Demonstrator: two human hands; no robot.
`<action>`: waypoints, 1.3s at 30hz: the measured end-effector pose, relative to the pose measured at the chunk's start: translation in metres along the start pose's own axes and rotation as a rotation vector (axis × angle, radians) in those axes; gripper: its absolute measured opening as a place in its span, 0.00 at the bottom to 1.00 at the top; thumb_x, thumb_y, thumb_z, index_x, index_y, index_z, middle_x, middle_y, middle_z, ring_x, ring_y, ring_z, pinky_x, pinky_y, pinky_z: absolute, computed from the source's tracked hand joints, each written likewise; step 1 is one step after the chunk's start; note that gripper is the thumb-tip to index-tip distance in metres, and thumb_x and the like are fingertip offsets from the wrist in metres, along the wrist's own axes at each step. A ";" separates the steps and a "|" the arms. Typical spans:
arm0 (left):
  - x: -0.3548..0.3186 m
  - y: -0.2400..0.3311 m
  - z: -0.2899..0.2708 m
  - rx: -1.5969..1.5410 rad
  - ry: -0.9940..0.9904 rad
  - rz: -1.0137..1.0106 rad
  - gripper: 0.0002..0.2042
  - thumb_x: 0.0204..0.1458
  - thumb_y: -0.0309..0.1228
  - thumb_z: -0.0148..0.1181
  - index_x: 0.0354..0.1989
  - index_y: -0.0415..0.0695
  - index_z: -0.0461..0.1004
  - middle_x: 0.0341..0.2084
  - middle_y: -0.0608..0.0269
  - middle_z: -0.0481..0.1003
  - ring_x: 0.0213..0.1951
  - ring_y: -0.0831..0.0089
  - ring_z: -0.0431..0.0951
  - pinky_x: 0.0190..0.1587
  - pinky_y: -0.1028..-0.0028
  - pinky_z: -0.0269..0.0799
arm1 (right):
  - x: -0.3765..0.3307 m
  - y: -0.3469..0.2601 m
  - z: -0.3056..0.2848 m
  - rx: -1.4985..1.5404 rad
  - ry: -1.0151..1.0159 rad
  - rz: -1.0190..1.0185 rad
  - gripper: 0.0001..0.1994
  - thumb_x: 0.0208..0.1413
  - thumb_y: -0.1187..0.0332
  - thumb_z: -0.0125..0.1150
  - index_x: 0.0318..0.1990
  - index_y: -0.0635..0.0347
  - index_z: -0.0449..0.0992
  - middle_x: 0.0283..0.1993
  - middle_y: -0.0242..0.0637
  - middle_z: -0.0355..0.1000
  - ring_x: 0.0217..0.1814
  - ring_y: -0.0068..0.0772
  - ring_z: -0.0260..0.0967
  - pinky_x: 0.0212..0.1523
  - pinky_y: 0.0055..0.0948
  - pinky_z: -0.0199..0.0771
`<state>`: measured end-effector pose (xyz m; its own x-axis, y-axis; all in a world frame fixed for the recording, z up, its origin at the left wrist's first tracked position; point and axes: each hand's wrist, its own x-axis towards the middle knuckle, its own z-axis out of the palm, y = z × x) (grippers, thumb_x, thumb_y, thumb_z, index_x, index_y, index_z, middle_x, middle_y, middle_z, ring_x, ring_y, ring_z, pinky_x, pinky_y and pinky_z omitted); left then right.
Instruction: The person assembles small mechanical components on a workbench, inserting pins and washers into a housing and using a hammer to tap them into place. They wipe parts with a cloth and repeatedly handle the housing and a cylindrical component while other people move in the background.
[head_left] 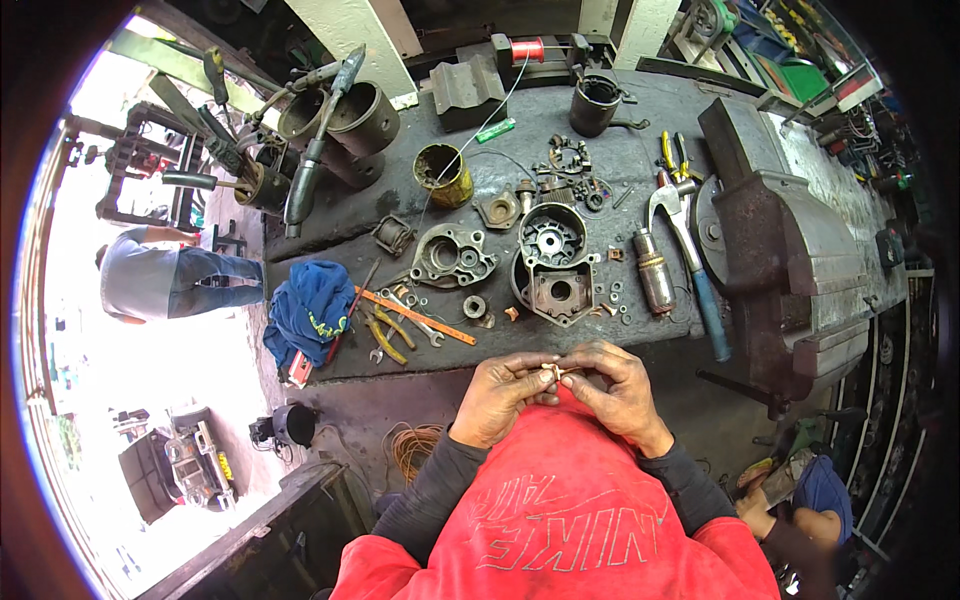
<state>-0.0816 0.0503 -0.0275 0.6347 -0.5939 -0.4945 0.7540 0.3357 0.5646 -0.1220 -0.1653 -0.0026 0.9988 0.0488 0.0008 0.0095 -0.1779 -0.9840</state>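
Just in front of my red shirt, over the near edge of the bench, my left hand [497,395] and my right hand [618,392] meet. Both are closed, fingertips and thumbs pinching a small copper-coloured part [553,373] between them; its exact kind is too small to tell. On the bench beyond lie a similar copper-coloured piece [511,313], a round metal housing [537,222] with a squarish end opening, and a cast end cover [435,254]. A small ringed metal part [474,307] stands nearer the edge.
Left lie a blue cloth [312,305], yellow-handled pliers [388,335], an orange strip [425,317] and wrenches. A large vise [800,270], a blue-handled tool [707,310] and a metal cylinder [655,275] occupy the right. A yellow can [443,185] stands behind. Other people are left and lower right.
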 end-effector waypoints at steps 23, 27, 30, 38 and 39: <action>-0.010 0.009 -0.026 0.064 0.166 0.097 0.13 0.64 0.21 0.64 0.55 0.29 0.79 0.41 0.50 0.83 0.37 0.69 0.85 0.42 0.68 0.86 | 0.069 0.093 -0.069 -1.256 0.165 -0.166 0.04 0.52 0.69 0.66 0.32 0.57 0.84 0.42 0.41 0.72 0.53 0.46 0.71 0.54 0.48 0.65; -0.011 0.005 -0.028 0.003 0.174 0.113 0.12 0.64 0.22 0.64 0.54 0.31 0.80 0.42 0.49 0.84 0.37 0.70 0.84 0.41 0.69 0.86 | 0.074 0.092 -0.070 -1.246 0.103 -0.090 0.05 0.51 0.68 0.70 0.35 0.57 0.83 0.43 0.40 0.72 0.54 0.46 0.70 0.55 0.48 0.65; -0.011 0.005 -0.028 -0.027 0.187 0.114 0.12 0.64 0.22 0.64 0.54 0.32 0.80 0.41 0.50 0.84 0.37 0.70 0.84 0.41 0.69 0.86 | 0.071 0.085 -0.073 -1.061 0.171 -0.095 0.08 0.50 0.70 0.72 0.37 0.57 0.80 0.43 0.42 0.73 0.51 0.49 0.71 0.51 0.48 0.68; 0.003 0.005 -0.003 0.067 0.180 0.076 0.13 0.65 0.21 0.64 0.55 0.28 0.78 0.39 0.53 0.83 0.37 0.69 0.85 0.42 0.69 0.86 | 0.002 0.047 -0.017 0.293 0.327 0.425 0.13 0.64 0.78 0.68 0.54 0.65 0.81 0.39 0.34 0.80 0.38 0.21 0.79 0.38 0.23 0.83; 0.006 0.004 0.002 0.096 0.176 0.071 0.13 0.65 0.22 0.64 0.55 0.27 0.78 0.39 0.53 0.83 0.37 0.70 0.85 0.43 0.69 0.86 | -0.003 0.044 -0.009 0.344 0.308 0.484 0.13 0.65 0.79 0.66 0.56 0.69 0.81 0.41 0.36 0.81 0.39 0.22 0.80 0.40 0.23 0.83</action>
<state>-0.0750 0.0467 -0.0274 0.7115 -0.4317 -0.5544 0.6923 0.2960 0.6581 -0.1236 -0.1824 -0.0441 0.8548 -0.2498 -0.4548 -0.4082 0.2172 -0.8867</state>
